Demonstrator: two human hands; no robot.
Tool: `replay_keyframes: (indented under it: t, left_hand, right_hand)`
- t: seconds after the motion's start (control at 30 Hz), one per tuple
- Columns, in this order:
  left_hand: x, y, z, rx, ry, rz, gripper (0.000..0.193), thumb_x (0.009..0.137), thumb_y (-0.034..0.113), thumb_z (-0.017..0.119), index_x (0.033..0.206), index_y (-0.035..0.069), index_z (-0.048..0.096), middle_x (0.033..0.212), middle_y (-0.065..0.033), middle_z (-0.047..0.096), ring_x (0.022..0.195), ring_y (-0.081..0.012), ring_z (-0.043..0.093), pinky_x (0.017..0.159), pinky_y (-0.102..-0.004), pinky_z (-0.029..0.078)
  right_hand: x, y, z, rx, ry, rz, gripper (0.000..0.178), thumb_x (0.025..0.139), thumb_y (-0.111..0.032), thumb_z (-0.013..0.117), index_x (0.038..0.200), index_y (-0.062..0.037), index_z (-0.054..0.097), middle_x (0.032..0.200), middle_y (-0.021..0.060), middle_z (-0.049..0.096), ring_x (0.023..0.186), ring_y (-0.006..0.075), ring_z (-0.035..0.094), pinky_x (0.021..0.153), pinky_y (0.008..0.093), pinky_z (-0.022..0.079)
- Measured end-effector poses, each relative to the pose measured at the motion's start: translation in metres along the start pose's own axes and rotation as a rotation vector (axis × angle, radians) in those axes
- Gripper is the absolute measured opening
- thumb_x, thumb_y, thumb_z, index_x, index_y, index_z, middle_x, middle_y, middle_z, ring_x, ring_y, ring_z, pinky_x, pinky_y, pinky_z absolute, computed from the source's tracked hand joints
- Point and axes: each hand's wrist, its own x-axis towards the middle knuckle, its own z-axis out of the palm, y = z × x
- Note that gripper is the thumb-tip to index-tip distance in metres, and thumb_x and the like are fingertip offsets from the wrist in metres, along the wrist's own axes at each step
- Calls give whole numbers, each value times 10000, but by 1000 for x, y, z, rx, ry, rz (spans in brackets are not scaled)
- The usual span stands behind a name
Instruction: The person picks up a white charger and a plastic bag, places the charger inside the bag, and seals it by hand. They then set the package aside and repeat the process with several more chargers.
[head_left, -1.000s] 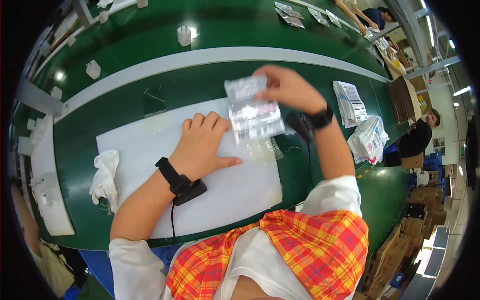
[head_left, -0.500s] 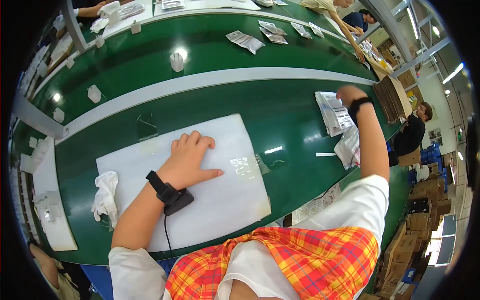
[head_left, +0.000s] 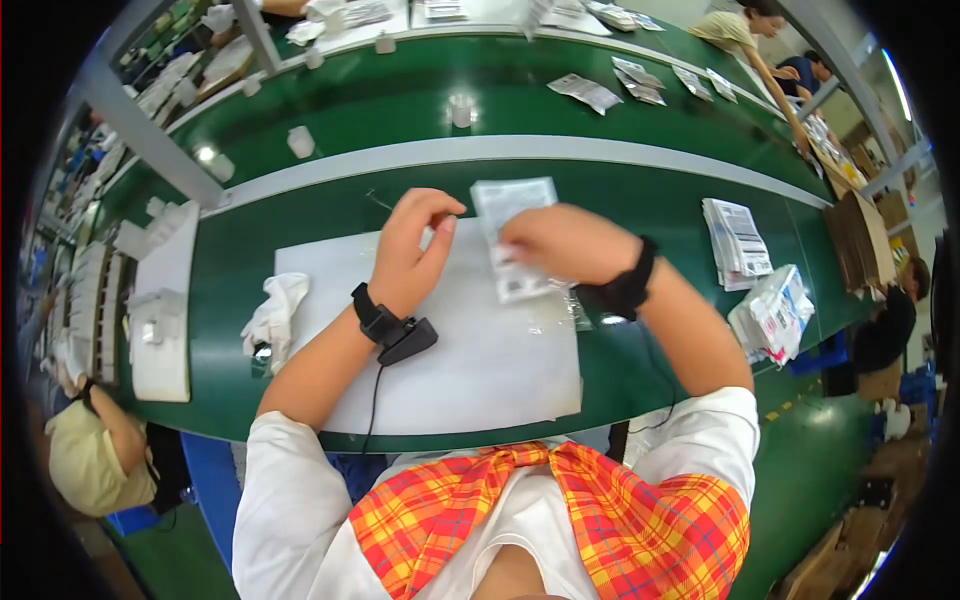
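Note:
A flat white and silver packet with dark print is gripped by my right hand, blurred by motion, above the far right part of a white work sheet. To the left of the packet, my left hand is raised over the sheet's far edge. Its fingers are bent, the thumb stands apart from them, and nothing shows between them. A crumpled white glove lies at the sheet's left edge.
On the right of the green table are a stack of printed packets and a pile of plastic bags. Beyond a pale rail, silver packets and small white blocks lie on a green belt. Other people work around.
My right hand has come from the stack on the right to above the sheet, bringing a packet. My left hand has lifted off the sheet and its fingers have curled. The view has shifted.

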Motion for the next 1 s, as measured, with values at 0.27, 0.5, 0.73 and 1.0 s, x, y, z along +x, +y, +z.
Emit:
replay_keyframes:
  t: [0.27, 0.5, 0.73, 1.0]
  left_hand:
    - [-2, -49, 8, -73, -594, -54, 543, 924, 216, 591, 1402, 2, 448, 1384, -202, 494, 1227, -314, 518, 1046, -359, 401]
    - [-14, -21, 13, 313, -572, 98, 644, 822, 210, 655, 1377, -32, 437, 1412, -233, 445, 1288, -356, 459, 1066, -379, 398]
    - [-7, 2, 24, 414, -557, -70, 488, 746, 97, 614, 1201, -52, 524, 1245, -232, 539, 1155, -375, 525, 988, -411, 446]
    - [-17, -8, 33, 452, -439, 109, 428, 748, 70, 601, 1162, -32, 560, 1163, -227, 577, 1111, -373, 553, 970, -439, 455]
  right_hand:
    - [3, -18, 47, 86, -188, -4, 180, 839, -164, 646, 1006, -95, 652, 1026, 140, 649, 986, 332, 612, 820, 422, 483]
    - [-93, -72, 65, -300, -4, -79, 378, 804, -176, 698, 1173, -116, 646, 1207, 152, 608, 1133, 291, 562, 994, 494, 386]
    - [39, 5, -34, 343, 165, 410, 365, 855, -217, 690, 1161, -31, 618, 1081, 78, 648, 928, 171, 625, 827, 277, 494]
    - [209, 160, 20, 506, 744, 626, 669, 842, -240, 723, 1379, -23, 390, 1142, 140, 602, 1039, 273, 615, 877, 310, 493]
